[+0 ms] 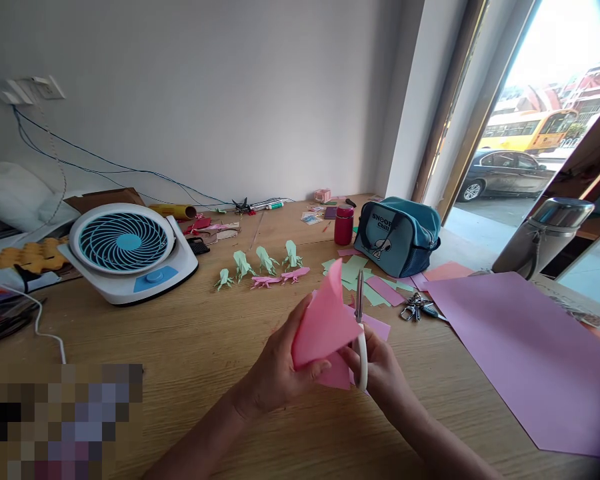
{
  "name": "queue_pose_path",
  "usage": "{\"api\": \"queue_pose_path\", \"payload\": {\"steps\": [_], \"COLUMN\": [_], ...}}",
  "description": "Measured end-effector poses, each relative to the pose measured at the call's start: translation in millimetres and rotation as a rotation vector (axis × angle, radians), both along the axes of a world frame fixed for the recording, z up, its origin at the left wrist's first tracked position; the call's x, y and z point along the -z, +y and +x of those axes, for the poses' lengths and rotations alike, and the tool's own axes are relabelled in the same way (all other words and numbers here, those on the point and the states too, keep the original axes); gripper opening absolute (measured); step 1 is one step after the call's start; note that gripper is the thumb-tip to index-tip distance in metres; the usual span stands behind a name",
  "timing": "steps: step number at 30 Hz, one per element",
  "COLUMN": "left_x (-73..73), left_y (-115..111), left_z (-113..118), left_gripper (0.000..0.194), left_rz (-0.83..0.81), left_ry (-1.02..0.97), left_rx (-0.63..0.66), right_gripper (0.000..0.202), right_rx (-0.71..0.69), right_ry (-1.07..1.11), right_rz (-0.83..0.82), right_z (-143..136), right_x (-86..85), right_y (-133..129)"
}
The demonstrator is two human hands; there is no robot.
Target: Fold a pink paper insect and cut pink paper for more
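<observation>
My left hand (275, 370) grips a folded sheet of pink paper (325, 320), its thumb across the lower edge and the top corner curling upward. In my right hand (380, 370) is a pair of scissors (363, 357) with white handles, blades pointing away from me. The scissors are right beside the paper's right corner; whether the right fingers also touch the paper I cannot tell. Beyond my hands stand several folded green paper figures (243, 265), with pink paper figures (266, 282) in front of them. Green and pink paper pieces (385, 291) lie past the scissors.
A white fan (125, 243) sits at the left. A blue lunch bag (393, 237) and red bottle (344, 225) stand at the back. To the right are keys (416, 307), a large purple sheet (520, 360) and a thermos (545, 237). Cables (115, 163) hang along the wall.
</observation>
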State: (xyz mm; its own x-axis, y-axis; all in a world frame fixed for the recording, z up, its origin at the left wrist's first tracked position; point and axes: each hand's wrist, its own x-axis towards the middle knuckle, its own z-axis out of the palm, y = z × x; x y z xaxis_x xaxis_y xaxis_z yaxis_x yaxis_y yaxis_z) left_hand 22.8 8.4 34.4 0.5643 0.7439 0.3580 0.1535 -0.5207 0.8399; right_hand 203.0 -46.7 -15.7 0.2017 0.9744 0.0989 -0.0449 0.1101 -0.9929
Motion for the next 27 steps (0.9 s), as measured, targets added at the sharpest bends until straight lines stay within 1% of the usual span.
{"api": "queue_pose_path", "payload": {"steps": [2, 5, 7, 8, 10, 13, 15, 16, 18, 21, 22, 25, 27], "left_x": [-2.0, -0.4, 2.9, 5.0, 10.0, 18.0, 22.0, 23.3, 24.2, 21.1, 18.9, 9.3, 1.5], "left_y": [-2.7, -5.9, -8.0, -8.8, -9.4, -7.5, -5.6, -4.9, -4.0, -2.5, -1.6, 2.8, 6.3], "left_z": [4.9, 11.2, 14.5, 15.9, 18.2, 20.4, 21.2, 21.4, 21.7, 21.2, 20.5, 15.7, 10.6], "left_gripper": [0.062, 0.042, 0.038, 0.038, 0.038, 0.040, 0.045, 0.047, 0.042, 0.028, 0.026, 0.033, 0.037], "left_rz": [-0.195, -0.448, -0.583, -0.623, -0.623, -0.505, -0.439, -0.422, -0.418, -0.480, -0.517, -0.621, -0.647], "left_ry": [-0.109, -0.267, -0.374, -0.414, -0.433, -0.351, -0.288, -0.266, -0.244, -0.267, -0.287, -0.359, -0.403], "left_rx": [-0.065, -0.136, -0.184, -0.210, -0.273, -0.346, -0.383, -0.398, -0.418, -0.427, -0.424, -0.413, -0.413], "right_gripper": [0.027, 0.025, 0.024, 0.023, 0.021, 0.020, 0.020, 0.020, 0.019, 0.020, 0.021, 0.019, 0.020], "right_rx": [0.001, -0.009, -0.016, -0.019, -0.018, -0.015, -0.019, -0.024, -0.025, -0.027, -0.033, -0.087, -0.122], "right_ry": [-0.015, -0.053, -0.083, -0.095, -0.118, -0.160, -0.196, -0.211, -0.237, -0.273, -0.286, -0.339, -0.396], "right_rz": [0.007, 0.008, 0.015, 0.017, 0.020, 0.028, 0.038, 0.038, 0.031, 0.026, 0.033, 0.041, 0.019], "right_z": [-0.2, -0.7, -2.1, -3.1, -5.7, -9.1, -10.7, -11.2, -11.9, -12.1, -11.8, -7.8, -2.2], "right_x": [3.2, 4.3, 3.2, 2.8, 2.8, 4.6, 5.5, 5.6, 4.8, 0.6, -1.5, -7.8, -9.2], "right_y": [0.4, 1.0, 0.8, 0.6, 0.0, -0.6, -1.0, -1.3, -2.0, -4.0, -4.9, -7.5, -8.0]}}
